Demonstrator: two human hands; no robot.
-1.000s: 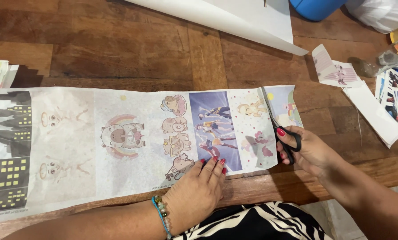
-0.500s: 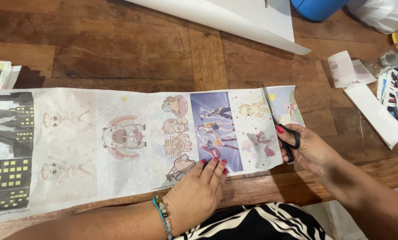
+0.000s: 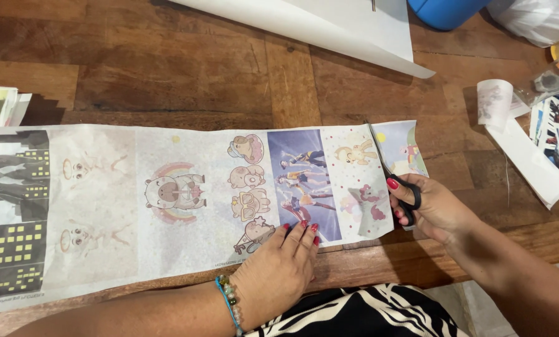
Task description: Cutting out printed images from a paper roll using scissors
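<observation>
Head view, looking down on a dark brown wooden plank table [image 3: 167, 68]. A long printed paper strip of cartoon panels [image 3: 186, 200] lies flat along the near edge of the table, running from the left edge to right of centre. The left hand [image 3: 278, 268], fingers together and flat with a beaded bracelet at the wrist, presses the strip down at its near border, just below a blue panel of standing figures. The right hand [image 3: 434, 209] is closed through the loops of a pair of black-handled scissors [image 3: 395, 175]; the blades are narrowly parted and lie in the strip between a pale dotted panel and the last sky-coloured panel, tips toward the far border.

At the far edge lies a large white sheet [image 3: 329, 28]; near the right edge lie loose cut picture pieces [image 3: 551, 134].

Risks, as judged: the blades could wander off the panel boundary into a printed figure if the strip creeps, since only one flat palm holds it; the nearly freed end panel could tear where little paper remains.
</observation>
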